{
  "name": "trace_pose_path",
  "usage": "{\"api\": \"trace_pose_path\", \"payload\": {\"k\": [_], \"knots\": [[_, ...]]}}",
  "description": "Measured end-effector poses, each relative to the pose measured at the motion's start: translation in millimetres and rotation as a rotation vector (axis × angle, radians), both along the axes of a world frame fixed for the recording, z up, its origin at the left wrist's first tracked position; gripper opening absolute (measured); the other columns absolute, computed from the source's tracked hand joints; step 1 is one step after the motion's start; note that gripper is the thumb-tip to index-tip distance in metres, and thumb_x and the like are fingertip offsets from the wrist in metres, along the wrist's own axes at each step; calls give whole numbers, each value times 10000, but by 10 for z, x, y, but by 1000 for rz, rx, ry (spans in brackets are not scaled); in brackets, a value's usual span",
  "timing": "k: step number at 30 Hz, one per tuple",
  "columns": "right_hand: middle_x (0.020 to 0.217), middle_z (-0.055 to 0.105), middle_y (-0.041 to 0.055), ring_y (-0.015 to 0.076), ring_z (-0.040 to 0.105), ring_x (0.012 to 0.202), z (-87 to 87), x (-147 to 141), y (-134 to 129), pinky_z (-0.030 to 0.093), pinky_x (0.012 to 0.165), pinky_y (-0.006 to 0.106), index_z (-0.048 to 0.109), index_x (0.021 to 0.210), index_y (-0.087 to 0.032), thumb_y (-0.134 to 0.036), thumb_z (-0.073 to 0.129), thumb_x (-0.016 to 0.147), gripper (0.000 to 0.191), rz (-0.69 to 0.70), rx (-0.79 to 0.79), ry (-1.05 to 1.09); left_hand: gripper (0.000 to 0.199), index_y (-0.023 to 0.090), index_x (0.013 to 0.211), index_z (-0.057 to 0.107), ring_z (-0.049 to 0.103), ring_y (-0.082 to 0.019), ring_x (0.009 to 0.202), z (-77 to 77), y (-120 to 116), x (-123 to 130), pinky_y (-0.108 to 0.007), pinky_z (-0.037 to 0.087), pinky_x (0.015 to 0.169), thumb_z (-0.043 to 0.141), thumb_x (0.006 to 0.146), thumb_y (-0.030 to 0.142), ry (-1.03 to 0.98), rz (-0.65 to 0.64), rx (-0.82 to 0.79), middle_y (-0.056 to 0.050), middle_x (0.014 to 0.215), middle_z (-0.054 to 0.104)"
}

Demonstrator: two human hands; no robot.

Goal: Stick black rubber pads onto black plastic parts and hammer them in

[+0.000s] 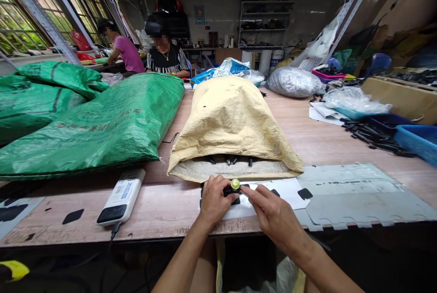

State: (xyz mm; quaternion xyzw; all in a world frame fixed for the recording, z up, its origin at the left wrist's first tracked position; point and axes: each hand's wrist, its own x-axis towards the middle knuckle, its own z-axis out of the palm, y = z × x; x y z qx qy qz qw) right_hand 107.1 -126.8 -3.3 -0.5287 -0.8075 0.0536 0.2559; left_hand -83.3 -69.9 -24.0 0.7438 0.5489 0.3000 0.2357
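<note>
My left hand is closed, its thumb and fingers pinching a small black part with a round yellow-green top. From the other side my right hand reaches in, index finger extended against or very near that part and the other fingers curled. Whatever lies within those curled fingers is hidden. Beneath both hands is a white sheet with flat black rounded pieces, one black piece lying at its right end. Just beyond, a yellow woven sack lies with its mouth toward me, small black parts showing inside.
Left of the sack lie a green woven sack and a white power bank with a cable. A grey mat covers the right front. Black parts and a blue bin are farther right. Two people sit at the back left.
</note>
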Motion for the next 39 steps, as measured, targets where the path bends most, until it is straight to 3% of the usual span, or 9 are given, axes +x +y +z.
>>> {"api": "trace_pose_path", "payload": {"k": [6,11,18,22,25,27,29,32,39], "knots": [[941,611,44,167,627,822,17,74,-13,512,716,260,510,1415,-310,-164,405,985,466,-72,77,66,157,264,878,728,539,-232,945,-8,7,4,-374,367,857,803,743,236,-14,-1,-10,5,886,674],[935,640,36,155,638,788,-12,134,-12,504,693,249,568,1351,-308,-154,411,971,439,-87,39,32,133,259,871,726,541,-233,916,-9,13,-2,-382,366,848,787,756,231,3,-3,-14,1,881,676],[990,682,35,181,651,893,-72,626,324,477,755,276,658,1204,-281,-253,482,973,291,-360,212,-77,105,258,954,708,553,-248,971,2,6,-57,-399,373,879,695,853,286,-37,-76,12,-21,963,691],[953,672,46,196,622,908,-246,876,493,454,762,289,680,1085,-247,-190,509,930,238,-387,201,-183,123,263,978,697,555,-246,976,-5,6,-79,-400,377,888,615,913,326,-39,-107,38,-23,985,693],[955,655,66,229,586,962,-226,824,486,446,838,330,674,1059,-233,-191,535,907,210,-385,227,-191,136,261,978,690,549,-245,985,-19,0,-81,-399,377,888,589,930,338,-36,-115,50,-23,992,693],[1010,644,83,251,562,1008,-123,669,437,436,880,358,655,1094,-222,-235,570,898,214,-341,241,-155,131,260,983,681,547,-243,990,-27,-7,-79,-397,376,889,584,935,332,-37,-118,59,-18,1000,695],[1062,638,88,239,557,1009,-2,465,391,434,878,347,619,1124,-208,-315,601,902,247,-164,179,-92,126,261,999,670,545,-239,988,-32,-14,-78,-397,374,891,575,944,324,-41,-125,67,-10,1008,698],[950,644,48,201,560,893,97,189,382,420,773,312,599,1043,-214,-379,603,918,207,74,41,-89,126,260,1012,660,542,-237,973,-40,-17,-84,-399,376,879,565,952,317,-35,-141,74,-8,1005,701],[865,628,23,167,547,806,-48,25,475,360,680,289,558,893,-206,-306,530,982,137,105,0,-148,132,234,990,655,535,-243,928,-81,4,-82,-409,387,851,547,946,294,-17,-164,100,-40,952,697]]}}
